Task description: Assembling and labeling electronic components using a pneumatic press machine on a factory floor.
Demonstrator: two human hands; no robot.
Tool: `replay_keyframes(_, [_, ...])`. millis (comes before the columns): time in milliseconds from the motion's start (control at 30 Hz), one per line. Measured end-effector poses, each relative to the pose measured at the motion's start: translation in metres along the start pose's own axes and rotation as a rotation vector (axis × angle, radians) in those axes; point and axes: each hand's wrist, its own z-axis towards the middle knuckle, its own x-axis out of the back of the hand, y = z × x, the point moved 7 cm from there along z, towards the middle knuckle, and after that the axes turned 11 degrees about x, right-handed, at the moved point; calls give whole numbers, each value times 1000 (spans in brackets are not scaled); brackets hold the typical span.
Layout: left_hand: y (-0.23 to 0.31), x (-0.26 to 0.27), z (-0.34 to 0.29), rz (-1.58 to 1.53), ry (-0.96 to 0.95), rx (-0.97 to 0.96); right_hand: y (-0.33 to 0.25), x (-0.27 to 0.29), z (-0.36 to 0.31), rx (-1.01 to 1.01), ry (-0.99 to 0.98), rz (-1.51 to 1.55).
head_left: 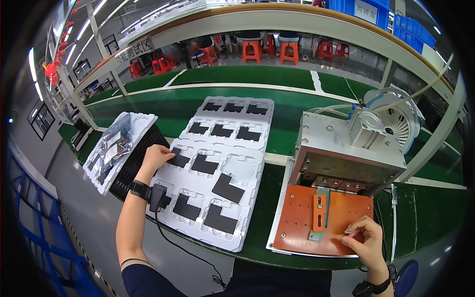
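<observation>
My left hand [157, 158] is closed in a pinch at the edge of a flat black L-shaped piece [180, 159]. That piece lies at the left side of a white moulded tray [243, 218] with several similar black pieces, one of them [228, 189] sitting askew. My right hand [366, 240] hovers over the orange plate [293, 218] of a metal press fixture [316, 143]. Its fingers are curled, with a gap between thumb and forefinger; a pale spot shows at the forefinger's tip, too small to make out. On the plate sits a narrow orange slotted block [319, 213].
A second white tray [269, 116] of black pieces adjoins at the far side. Left of my left hand, a tilted stack of trays [143, 141] carries a clear plastic bag [115, 148]. A black cable [180, 241] hangs from my left wrist. A round fan [393, 116] stands behind the press.
</observation>
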Motion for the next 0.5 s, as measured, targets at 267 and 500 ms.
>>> replay_keyframes(267, [165,-9,-131,-115,-33,-875,-9,-1,4,38,-14,-99])
replay_keyframes(500, [191,-71,-172,244,-19,-1116,-19,-1,6,125,-62,-151])
